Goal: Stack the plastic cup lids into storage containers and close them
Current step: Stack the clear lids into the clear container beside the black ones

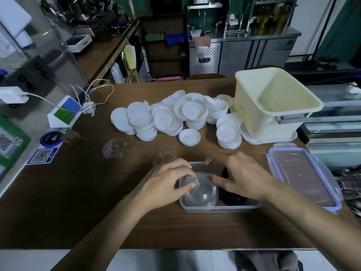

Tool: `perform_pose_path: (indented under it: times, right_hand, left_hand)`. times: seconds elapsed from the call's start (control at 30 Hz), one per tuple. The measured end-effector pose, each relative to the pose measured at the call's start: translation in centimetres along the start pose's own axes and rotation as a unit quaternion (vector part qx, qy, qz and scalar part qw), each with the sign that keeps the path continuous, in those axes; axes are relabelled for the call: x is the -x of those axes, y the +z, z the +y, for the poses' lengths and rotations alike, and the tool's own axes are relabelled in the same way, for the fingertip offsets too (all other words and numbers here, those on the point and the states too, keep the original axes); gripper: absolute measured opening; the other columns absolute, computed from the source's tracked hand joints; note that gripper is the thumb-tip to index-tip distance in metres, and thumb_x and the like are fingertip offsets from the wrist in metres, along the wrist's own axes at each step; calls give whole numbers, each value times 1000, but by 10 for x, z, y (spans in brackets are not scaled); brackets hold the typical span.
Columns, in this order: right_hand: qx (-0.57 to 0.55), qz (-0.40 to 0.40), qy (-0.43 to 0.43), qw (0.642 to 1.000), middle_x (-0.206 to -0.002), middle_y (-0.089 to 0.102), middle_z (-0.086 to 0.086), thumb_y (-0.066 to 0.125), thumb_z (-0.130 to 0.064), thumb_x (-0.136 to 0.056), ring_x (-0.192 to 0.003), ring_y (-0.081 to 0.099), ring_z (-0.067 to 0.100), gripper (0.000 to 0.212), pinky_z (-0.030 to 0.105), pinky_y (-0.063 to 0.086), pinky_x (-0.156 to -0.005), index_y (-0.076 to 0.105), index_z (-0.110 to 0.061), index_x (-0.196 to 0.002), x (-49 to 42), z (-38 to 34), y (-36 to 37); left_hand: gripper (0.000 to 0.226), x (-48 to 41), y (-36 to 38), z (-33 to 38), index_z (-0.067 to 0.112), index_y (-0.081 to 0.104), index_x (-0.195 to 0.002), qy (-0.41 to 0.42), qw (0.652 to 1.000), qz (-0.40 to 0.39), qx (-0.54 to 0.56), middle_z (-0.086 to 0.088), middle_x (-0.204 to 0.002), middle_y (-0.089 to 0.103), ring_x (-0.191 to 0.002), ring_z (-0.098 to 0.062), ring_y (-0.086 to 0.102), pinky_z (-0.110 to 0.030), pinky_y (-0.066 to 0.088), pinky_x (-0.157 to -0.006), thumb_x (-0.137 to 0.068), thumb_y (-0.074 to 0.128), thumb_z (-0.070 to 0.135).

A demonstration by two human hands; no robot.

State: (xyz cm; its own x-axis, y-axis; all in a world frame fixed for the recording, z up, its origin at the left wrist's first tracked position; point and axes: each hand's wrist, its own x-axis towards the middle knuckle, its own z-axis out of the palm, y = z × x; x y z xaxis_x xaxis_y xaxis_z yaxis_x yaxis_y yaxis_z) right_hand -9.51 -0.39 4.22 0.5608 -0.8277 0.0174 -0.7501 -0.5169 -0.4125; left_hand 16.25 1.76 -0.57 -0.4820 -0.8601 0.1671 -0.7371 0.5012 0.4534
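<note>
Head view: left hand [168, 180] curled round stack of clear dome lids [201, 192], set in left end of clear rectangular container [220, 208] on wooden table [88, 202]. Right hand [240, 177] over container, fingers spread wide, holding nothing. Black lids [232, 198] in container's right end. Clip-lock lid [304, 173] lay just right of container. White lids [175, 116] heaped farther back, beside cream tub [273, 102].

I saw the brown wooden surface [78, 202] carrying a heap of white lids [175, 116], a clear container [218, 209] near me, a blue-rimmed cover [304, 177] beside it, a cream bin [273, 106] and white cables [88, 107].
</note>
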Motion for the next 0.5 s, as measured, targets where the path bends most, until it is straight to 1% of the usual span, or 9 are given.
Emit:
perform_pose_path:
  times: [0.07,0.13,0.2,0.23,0.3,0.4,0.5]
  right_hand:
    - [-6,-7,-6,1000,-127,61,-13,69,-50,-89,-114,60,12,46,39,53,-91,56,-34,-131,-17,-11,8]
    - [-8,-12,-6,1000,-133,58,-8,70,-52,-86,-120,59,15,57,41,53,-94,53,-33,-137,-38,-25,17]
    - [0,-19,-5,1000,-135,55,-9,74,-50,-85,-121,58,17,63,40,52,-94,51,-30,-140,-60,-39,28]
    - [7,-26,-4,1000,-135,54,-9,76,-49,-84,-120,57,17,65,38,52,-93,49,-29,-140,-71,-47,34]
    - [21,-44,0,999,-134,51,-9,78,-49,-83,-120,56,17,68,36,52,-92,46,-30,-141,-91,-59,46]
    - [42,-74,28,996,-142,47,-6,80,-48,-80,-126,53,19,84,34,49,-96,38,-29,-150,-117,-69,65]
    - [89,-106,60,989,-151,42,-3,79,-58,-75,-132,50,22,101,33,45,-100,27,-30,-157,-136,-73,82]
  left_hand:
    - [29,9,-11,-17,28,74,-117,-28,999,31,23,21,-123,60,-115,-1,60,-19,49,-95,-96,66,47]
    - [26,21,-21,-40,28,74,-118,-68,995,58,43,21,-120,61,-112,-2,62,-17,50,-87,-95,72,40]
    - [26,33,-31,-69,29,72,-118,-112,989,83,50,22,-119,61,-111,-3,63,-22,54,-84,-93,75,37]
    - [29,39,-35,-84,29,71,-120,-132,986,91,49,23,-120,60,-112,-3,63,-25,55,-85,-93,75,38]
    - [36,49,-42,-114,31,68,-125,-172,979,99,36,23,-126,57,-118,-3,60,-30,55,-95,-91,76,41]
    - [47,58,-53,-149,33,62,-132,-218,969,109,25,19,-139,52,-130,-7,54,-37,51,-106,-89,79,43]
    - [56,60,-61,-175,33,59,-138,-239,963,113,40,16,-147,46,-135,-6,48,-39,46,-112,-87,81,42]
